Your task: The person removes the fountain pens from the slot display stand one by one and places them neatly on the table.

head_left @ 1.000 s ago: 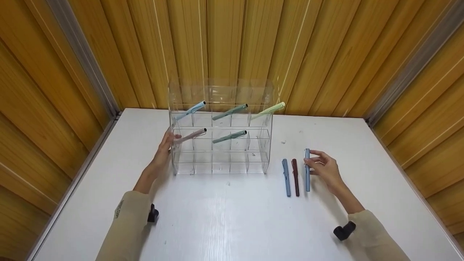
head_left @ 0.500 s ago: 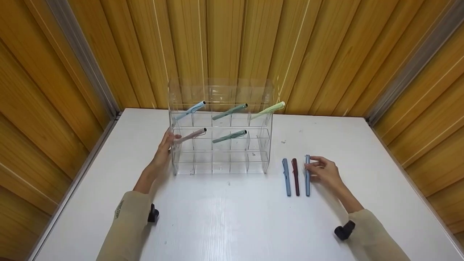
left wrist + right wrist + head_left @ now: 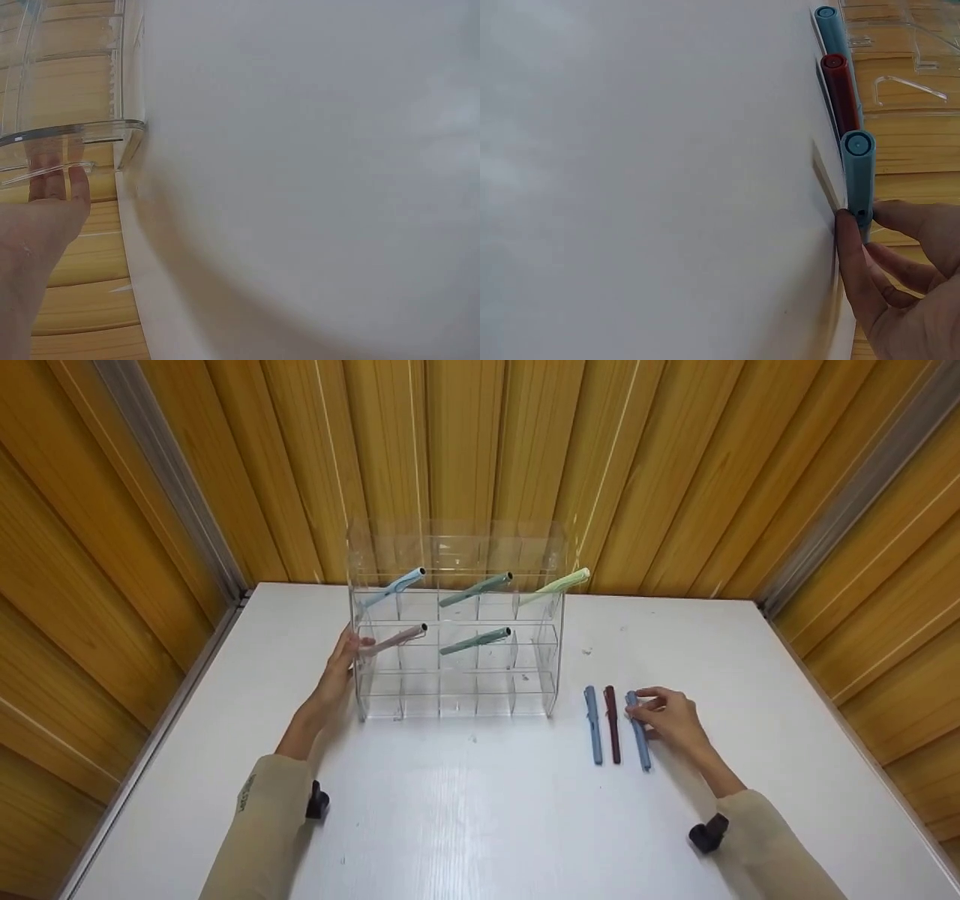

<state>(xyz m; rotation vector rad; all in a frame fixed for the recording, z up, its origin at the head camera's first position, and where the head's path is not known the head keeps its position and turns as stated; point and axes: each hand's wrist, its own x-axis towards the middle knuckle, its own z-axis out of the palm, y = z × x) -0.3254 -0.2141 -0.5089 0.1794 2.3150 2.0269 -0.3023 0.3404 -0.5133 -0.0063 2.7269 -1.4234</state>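
On the right of the table, my right hand [image 3: 675,721] pinches a blue pen [image 3: 641,744] near its clip end. In the right wrist view, thumb and fingers sit on either side of that pen [image 3: 859,176], low at the white surface. Left of it lie a dark red pen [image 3: 613,727] and another blue pen [image 3: 594,727], roughly parallel. My left hand [image 3: 334,679] grips the left side of a clear acrylic pen rack [image 3: 457,672]; through the panel its fingertips [image 3: 78,180] show in the left wrist view.
Several pens slant in the rack's upper two tiers: light blue [image 3: 395,588], dark green [image 3: 476,589], pale green [image 3: 556,586], pinkish [image 3: 395,640] and green [image 3: 476,641]. The rack stands near the table's back edge, before a wood-patterned wall [image 3: 465,450].
My right hand has brought the blue pen down and nearer to me, beside the other two. The pen now slants, top end leftward. My left hand stays at the rack.
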